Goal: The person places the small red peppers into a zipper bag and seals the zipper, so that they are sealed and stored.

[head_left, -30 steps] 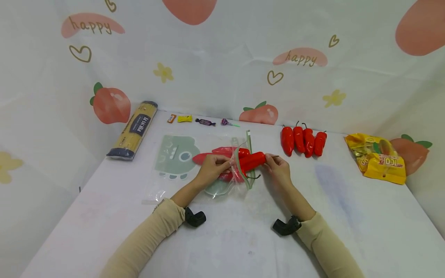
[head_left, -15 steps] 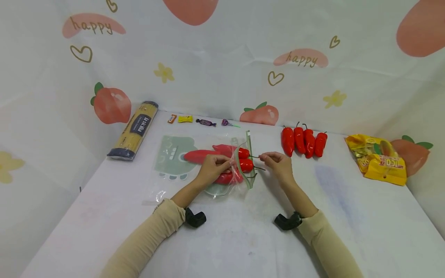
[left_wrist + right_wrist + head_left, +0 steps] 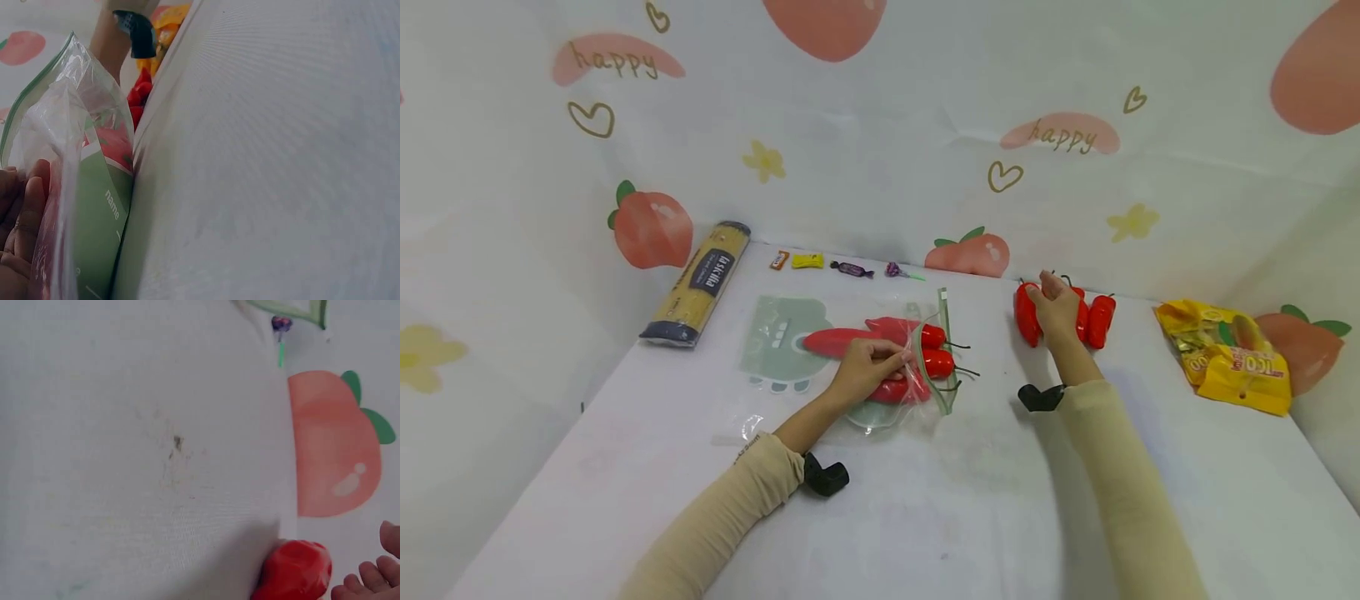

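Observation:
My left hand [image 3: 871,371] pinches the near side of a clear zip bag's [image 3: 946,308] mouth, which gapes to the right. Red peppers [image 3: 940,363] lie inside, three dark stems poking out past the green zip edge. In the left wrist view, fingers [image 3: 28,219] press against the clear plastic [image 3: 97,94], beside a green printed panel marked "name". Over the row of red peppers [image 3: 1027,315] at the back right hovers my right hand [image 3: 1056,310], covering part of them. The right wrist view shows its thumb and fingers [image 3: 375,575] apart, beside a pepper [image 3: 295,572], holding nothing.
A spaghetti pack [image 3: 700,283] lies at the back left. Small wrapped sweets [image 3: 807,261] and a lollipop [image 3: 892,269] line the back edge, against a printed cloth backdrop. On the far right sits a yellow snack bag [image 3: 1225,354].
One pepper slid left, deeper into the bag, and my right hand let go of its stem. That hand then moved right and back to the pepper row. My left hand stayed on the bag.

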A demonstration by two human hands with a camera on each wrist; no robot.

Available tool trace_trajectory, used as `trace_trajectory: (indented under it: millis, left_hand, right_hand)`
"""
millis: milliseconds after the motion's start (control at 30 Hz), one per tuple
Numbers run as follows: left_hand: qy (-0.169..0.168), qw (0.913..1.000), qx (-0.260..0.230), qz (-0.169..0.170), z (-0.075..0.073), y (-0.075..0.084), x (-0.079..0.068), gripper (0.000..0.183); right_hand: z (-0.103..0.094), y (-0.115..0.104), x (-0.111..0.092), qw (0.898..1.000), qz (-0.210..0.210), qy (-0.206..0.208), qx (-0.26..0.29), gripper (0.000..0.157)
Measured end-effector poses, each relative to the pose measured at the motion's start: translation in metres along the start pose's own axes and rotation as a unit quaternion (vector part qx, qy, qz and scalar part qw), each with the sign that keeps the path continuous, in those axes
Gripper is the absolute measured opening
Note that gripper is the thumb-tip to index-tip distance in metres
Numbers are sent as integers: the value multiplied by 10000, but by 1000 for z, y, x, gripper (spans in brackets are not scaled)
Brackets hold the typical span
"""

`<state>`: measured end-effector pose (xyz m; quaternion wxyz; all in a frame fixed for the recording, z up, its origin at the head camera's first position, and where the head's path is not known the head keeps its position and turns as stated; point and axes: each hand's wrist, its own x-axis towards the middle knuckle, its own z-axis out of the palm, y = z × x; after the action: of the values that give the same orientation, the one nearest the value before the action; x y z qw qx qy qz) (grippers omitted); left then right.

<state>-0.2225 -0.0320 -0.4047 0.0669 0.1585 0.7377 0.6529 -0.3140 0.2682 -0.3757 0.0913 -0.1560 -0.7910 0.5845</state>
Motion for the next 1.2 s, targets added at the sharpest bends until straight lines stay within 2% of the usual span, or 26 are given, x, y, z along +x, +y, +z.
trace_trajectory:
  millis: [200, 300, 433, 700, 800, 900, 1000, 1033, 1100, 1200]
  left_hand:
    - [-56, 10000, 37, -3, -1, -1, -1, 24]
    - [-132, 9999, 18, -13, 0, -1, 0, 24]
    - [-165, 9999, -51, 8, 0, -1, 0, 23]
    - [-74, 10000, 14, 60, 0, 0, -1, 22]
    - [-77, 9999, 23, 75, 1, 0, -1, 22]
    - [-95, 9999, -45, 16, 1, 0, -1, 22]
    - [-108, 9999, -117, -56, 1, 0, 0, 22]
    - [-113, 9998, -150, -75, 1, 0, 0, 22]
    - [-107, 9998, -150, -107, 1, 1, 0, 22]
    - [-83, 9997, -155, -192, 1, 4, -1, 22]
  right_hand:
    - [9, 8, 12, 9980, 107, 386, -484, 47]
    - [11, 13, 12, 9963, 134, 425, -740, 48]
    - [15, 16, 14, 9917, 184, 120, -1263, 55]
    - [22, 15, 15, 9793, 451, -476, -1917, 68]
    - [21, 12, 11, 9795, 415, -539, -1897, 68]
    - [21, 5, 4, 9887, 405, -463, -1367, 65]
    - [21, -7, -9, 9971, 655, -238, -307, 59]
    - [21, -11, -13, 9964, 810, -166, 172, 56]
    - [22, -17, -21, 9885, 1065, 9, 1075, 52]
    - [26, -17, -30, 9656, 1170, 297, 2301, 50]
